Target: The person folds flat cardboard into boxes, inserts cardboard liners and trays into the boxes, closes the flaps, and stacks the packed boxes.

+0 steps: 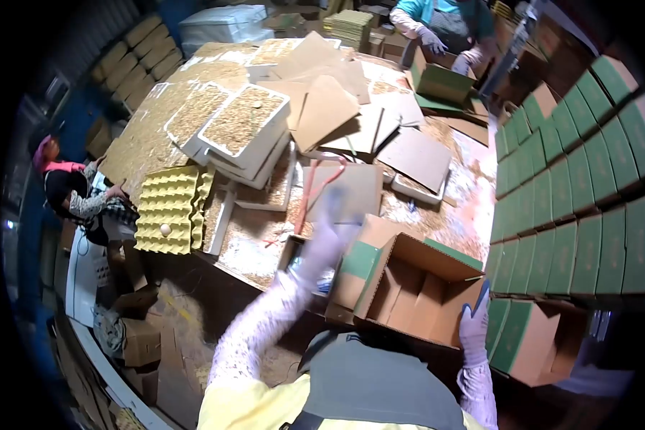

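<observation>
An open, empty cardboard box (419, 297) with green outer sides is tilted at the table's near edge. At its right wall is my right hand (474, 322), gloved, with the thumb on the inner side and the fingers outside. My left hand (328, 233), smeared by motion, is over the table near a flat grey-brown cardboard sheet (362, 190); its fingers and anything in them cannot be made out. A red strap (309, 190) lies beside that sheet. Below the left hand, a small dark-edged box (290, 251) is partly hidden by the forearm.
White trays of husks (244, 118) are stacked left of centre, near yellow egg trays (166, 208) bearing one egg. Green boxes (562, 179) form a wall at right. One co-worker (448, 32) handles a box across the table; another person (72, 186) is at the left.
</observation>
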Demonstrator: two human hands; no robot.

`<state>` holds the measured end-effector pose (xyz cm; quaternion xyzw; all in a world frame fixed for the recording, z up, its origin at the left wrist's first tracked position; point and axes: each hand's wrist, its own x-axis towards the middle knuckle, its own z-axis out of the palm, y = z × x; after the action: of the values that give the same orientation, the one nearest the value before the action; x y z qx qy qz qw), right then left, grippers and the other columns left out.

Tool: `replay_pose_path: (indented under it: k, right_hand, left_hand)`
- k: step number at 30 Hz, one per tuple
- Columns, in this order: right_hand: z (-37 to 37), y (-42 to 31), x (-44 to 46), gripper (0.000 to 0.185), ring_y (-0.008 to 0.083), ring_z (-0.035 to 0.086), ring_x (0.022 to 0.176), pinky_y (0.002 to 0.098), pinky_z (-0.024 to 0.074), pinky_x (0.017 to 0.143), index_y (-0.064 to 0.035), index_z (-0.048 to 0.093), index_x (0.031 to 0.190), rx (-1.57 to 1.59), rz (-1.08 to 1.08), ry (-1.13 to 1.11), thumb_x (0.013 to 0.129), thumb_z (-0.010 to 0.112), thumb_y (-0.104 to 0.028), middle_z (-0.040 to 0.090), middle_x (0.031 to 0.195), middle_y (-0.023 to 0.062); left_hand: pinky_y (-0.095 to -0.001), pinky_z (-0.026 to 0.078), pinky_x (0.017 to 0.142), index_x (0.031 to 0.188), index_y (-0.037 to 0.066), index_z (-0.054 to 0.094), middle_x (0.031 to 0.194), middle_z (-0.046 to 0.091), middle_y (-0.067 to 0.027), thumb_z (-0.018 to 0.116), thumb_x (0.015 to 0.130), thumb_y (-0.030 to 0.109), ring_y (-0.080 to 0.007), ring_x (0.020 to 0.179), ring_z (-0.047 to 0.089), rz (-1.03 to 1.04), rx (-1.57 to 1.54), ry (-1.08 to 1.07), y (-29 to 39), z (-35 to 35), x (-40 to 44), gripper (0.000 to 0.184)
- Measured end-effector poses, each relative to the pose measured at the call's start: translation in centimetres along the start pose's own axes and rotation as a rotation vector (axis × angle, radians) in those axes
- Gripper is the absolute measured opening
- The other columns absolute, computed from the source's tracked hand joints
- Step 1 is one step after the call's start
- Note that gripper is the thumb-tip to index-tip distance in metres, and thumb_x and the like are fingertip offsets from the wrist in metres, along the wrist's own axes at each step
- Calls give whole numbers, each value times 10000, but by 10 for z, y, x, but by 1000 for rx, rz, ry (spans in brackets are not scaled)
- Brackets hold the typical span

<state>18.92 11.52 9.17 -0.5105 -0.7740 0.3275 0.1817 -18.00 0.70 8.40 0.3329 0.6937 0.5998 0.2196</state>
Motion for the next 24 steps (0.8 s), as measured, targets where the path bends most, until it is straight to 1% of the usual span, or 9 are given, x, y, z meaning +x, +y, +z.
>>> replay_pose_path:
  k: [2,3,5,8,10,14,16,20,24]
  right_hand:
    - [8,5,16,708,303,346,1411,360,280,1148,-30,225,1523,18,-82,9,854,453,13,340,1536,180]
    - [14,2,20,708,294,340,1416,354,274,1151,-30,229,1522,68,-68,3,854,458,8,339,1538,176]
    - [20,-5,33,709,275,327,1425,343,261,1155,-29,235,1521,165,-47,-7,853,468,-2,337,1541,168]
    - [19,-18,40,706,248,317,1429,334,250,1158,-19,240,1517,130,7,-30,857,491,-26,335,1543,155]
    - [17,-19,41,682,241,343,1410,334,265,1150,-6,261,1507,195,-19,-27,870,502,-47,361,1525,158]
    - [12,3,37,598,232,419,1345,336,319,1114,28,328,1469,140,182,-88,920,525,-104,433,1466,164]
    - [18,4,33,554,235,457,1305,334,352,1086,36,364,1444,221,155,-35,949,534,-146,474,1425,168]
    - [23,16,36,517,237,496,1261,323,395,1045,32,405,1416,268,137,22,981,549,-208,519,1377,166]
    - [25,17,44,505,181,492,1207,290,367,1038,51,457,1387,355,204,6,980,564,-230,546,1346,125]
  left_hand:
    - [-379,443,1007,1416,-41,337,1307,512,-189,672,915,268,-254,1129,542,132,-386,559,-43,-81,86,678]
    - [-367,499,931,1414,-64,275,1250,545,-198,654,928,266,-256,1052,591,-35,-311,990,-79,-123,123,699]
    - [-389,533,667,1165,-51,538,941,618,-136,716,855,267,-244,769,609,-182,-534,966,-146,-215,175,478]
    - [-379,417,406,823,23,620,643,540,-55,753,741,181,-192,485,491,-441,-521,751,-139,-241,172,221]
    - [-358,433,443,711,61,615,619,519,-36,698,753,163,-178,510,501,-460,-477,787,-126,-241,156,138]
    - [-433,549,764,1043,84,670,973,656,-75,649,886,262,-242,856,644,-134,-828,588,-198,-292,116,239]
    - [-475,520,915,1236,99,597,1197,636,-87,628,923,289,-262,1075,623,-342,-1173,250,-108,-266,104,368]
    - [-492,546,889,1337,138,523,1243,621,-98,649,912,304,-302,1096,626,-35,-798,552,-154,-254,122,474]
    - [-486,524,955,1370,51,480,1277,607,-164,515,979,340,-347,1095,629,-316,-1128,195,-93,-201,65,487]
